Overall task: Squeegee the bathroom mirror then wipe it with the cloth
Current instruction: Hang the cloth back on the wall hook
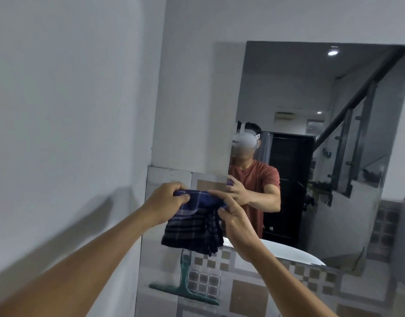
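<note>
Left grip [166, 201] and right grip [237, 225] clutch the dark blue plaid cloth [192, 225]. The rectangular wall mirror [311, 99] lies up-right, nearer the right grip.

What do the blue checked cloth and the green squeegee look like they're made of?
The cloth looks like soft woven fabric, probably cotton, with a matte finish. It hangs in limp folds and bunches at the top, and pale lines form its check. The squeegee seems to be moulded plastic, evenly green and smooth across handle and head. It is too blurred to tell what the blade strip is made of.
</note>
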`<control>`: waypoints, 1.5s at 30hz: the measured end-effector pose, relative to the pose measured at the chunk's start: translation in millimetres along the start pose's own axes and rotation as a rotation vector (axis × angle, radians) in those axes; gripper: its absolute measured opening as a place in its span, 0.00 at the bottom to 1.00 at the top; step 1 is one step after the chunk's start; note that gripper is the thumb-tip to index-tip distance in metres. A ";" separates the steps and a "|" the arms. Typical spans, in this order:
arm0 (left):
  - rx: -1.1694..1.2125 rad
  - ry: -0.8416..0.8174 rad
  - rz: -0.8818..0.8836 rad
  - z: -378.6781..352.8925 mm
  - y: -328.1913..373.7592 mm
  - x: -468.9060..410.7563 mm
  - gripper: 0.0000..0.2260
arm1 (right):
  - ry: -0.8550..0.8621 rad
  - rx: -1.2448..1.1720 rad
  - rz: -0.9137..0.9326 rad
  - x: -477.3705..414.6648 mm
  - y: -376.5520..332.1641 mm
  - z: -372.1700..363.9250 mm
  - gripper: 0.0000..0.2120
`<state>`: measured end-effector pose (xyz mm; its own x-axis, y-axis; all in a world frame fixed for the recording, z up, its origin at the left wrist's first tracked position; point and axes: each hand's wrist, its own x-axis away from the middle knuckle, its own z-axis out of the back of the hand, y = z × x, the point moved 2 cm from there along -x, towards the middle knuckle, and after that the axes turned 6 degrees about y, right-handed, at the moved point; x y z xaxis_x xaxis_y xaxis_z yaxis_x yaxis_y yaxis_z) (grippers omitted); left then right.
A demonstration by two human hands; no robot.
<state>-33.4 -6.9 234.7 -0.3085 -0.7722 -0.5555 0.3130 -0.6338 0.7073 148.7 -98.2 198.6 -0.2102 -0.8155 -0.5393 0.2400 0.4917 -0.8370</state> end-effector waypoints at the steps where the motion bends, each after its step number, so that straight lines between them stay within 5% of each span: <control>1: -0.012 0.011 -0.022 3.2 2.2 0.2 0.05 | -0.018 -0.011 0.014 1.0 -5.4 -4.6 0.25; 4: -0.051 0.054 -0.046 -6.4 -1.6 3.5 0.05 | -0.007 -0.025 -0.012 7.2 3.9 -2.2 0.20; 7: -0.074 0.102 -0.085 -2.9 -5.7 0.5 0.06 | 0.060 0.269 0.127 -0.6 8.5 -4.0 0.19; 17: -0.171 0.355 -0.229 14.8 -14.1 -45.6 0.08 | 0.084 0.684 0.333 -76.7 -6.5 -28.5 0.18; 24: -0.402 0.341 -0.284 -7.2 -24.0 -71.3 0.08 | 0.072 1.253 0.427 -105.1 3.6 -41.5 0.20; 45: -0.557 0.096 -0.011 -3.9 -38.5 -81.2 0.15 | -0.136 1.261 0.373 -103.2 13.8 -45.3 0.19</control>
<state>-16.9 80.1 251.0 -0.2395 -0.7494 -0.6172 0.7449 -0.5496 0.3782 130.7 6.6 238.5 0.1384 -0.7543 -0.6417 0.9895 0.1322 0.0581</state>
